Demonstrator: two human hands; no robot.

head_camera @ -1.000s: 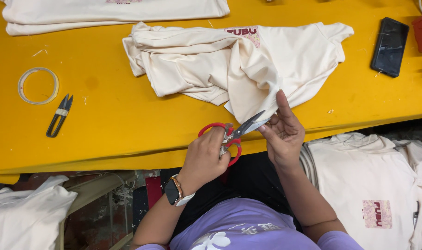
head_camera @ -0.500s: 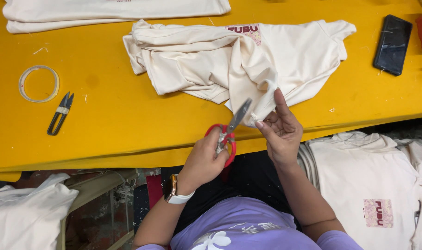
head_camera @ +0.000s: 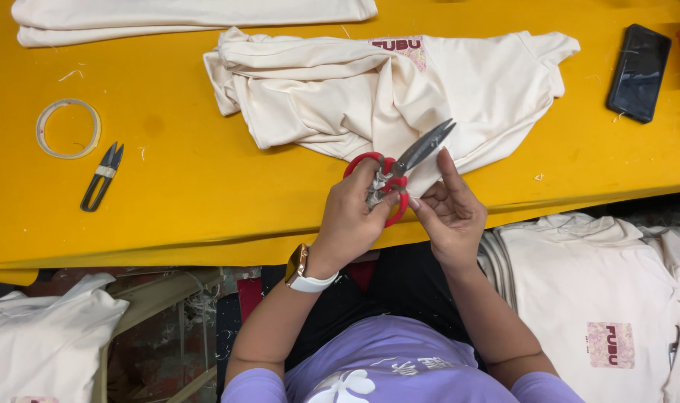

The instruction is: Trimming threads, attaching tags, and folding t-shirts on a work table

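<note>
Red-handled scissors (head_camera: 397, 169) sit gripped in the left hand (head_camera: 353, 216), blades shut; the right hand (head_camera: 450, 211) pinches soft, limp cream shirt (head_camera: 400, 97) fabric beside them, probably best held at its edge.

Looks like a garment workshop to me. Big yellow cutting table (head_camera: 206, 201), stacks of cream T-shirts (head_camera: 601, 313) all around, plus thread snips (head_camera: 101, 177) lying out.

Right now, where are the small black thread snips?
In the head view, the thread snips lie on the yellow table, far left of the left hand, just below the ring of tape.
</note>
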